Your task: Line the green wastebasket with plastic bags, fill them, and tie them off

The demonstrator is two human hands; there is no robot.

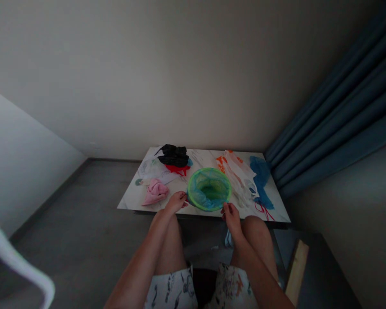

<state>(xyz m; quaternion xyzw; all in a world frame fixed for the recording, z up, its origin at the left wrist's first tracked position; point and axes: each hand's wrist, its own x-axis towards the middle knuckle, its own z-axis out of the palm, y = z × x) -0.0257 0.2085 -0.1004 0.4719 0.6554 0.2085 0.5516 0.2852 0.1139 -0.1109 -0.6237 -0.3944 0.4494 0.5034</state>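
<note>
- In the head view, a green basket [209,169] stands near the front edge of a low marbled table [130,201], between the person's two hands, its round mouth facing up.
- A thin blue liner [214,176] covers the inside of the basket and reaches its rim.
- The left hand [179,201] is at the near left of the rim, its fingers drawn narrow and pinching the liner's edge; whether they also grip the rim itself, one cannot tell.
- The right hand [230,213] is at the near right of the rim, its fingers likewise narrow on the liner's edge, with the same doubt about the rim.
- Left of the basket, a crumpled pink cloth or bag [156,192] lies near the left hand.
- Farther back lies a black bundle [173,160] on top of something red [180,169], with clear plastic [151,168] beside it.
- Right of the basket are a white-and-orange plastic bag [239,169], a flattened blue bag [261,178] and, near the table's front edge, red strings [266,211].
- The person's knees are just before the table; a dark blue curtain [341,120] hangs at the right.
</note>
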